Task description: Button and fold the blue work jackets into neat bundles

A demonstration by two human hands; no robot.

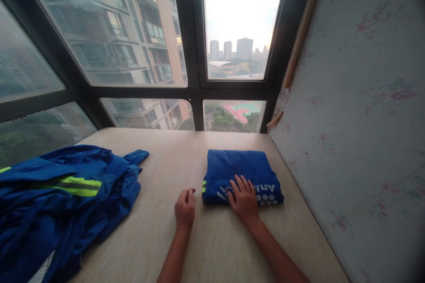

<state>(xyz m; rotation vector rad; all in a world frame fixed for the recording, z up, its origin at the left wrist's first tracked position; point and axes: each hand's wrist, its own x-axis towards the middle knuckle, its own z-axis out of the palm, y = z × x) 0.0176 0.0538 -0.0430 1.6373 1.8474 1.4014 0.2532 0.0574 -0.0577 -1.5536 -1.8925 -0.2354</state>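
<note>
A blue garment (237, 166) lies folded into a compact block on the pale surface, with white lettering, white dots and a yellow-green stripe at its left edge. My right hand (244, 201) rests flat on its near part, fingers spread over the print, holding nothing. Just left of the block, my left hand (184, 208) is closed with its fingers curled in, apart from the cloth; nothing shows in it. At the far left a second blue garment (109, 194) with a yellow-green and grey stripe lies in a loose, crumpled heap.
The pale surface (166, 150) runs back to dark-framed windows (195, 93) with buildings and trees outside. A wall with flowered paper (348, 119) borders it on the right, its covering peeling near the window corner.
</note>
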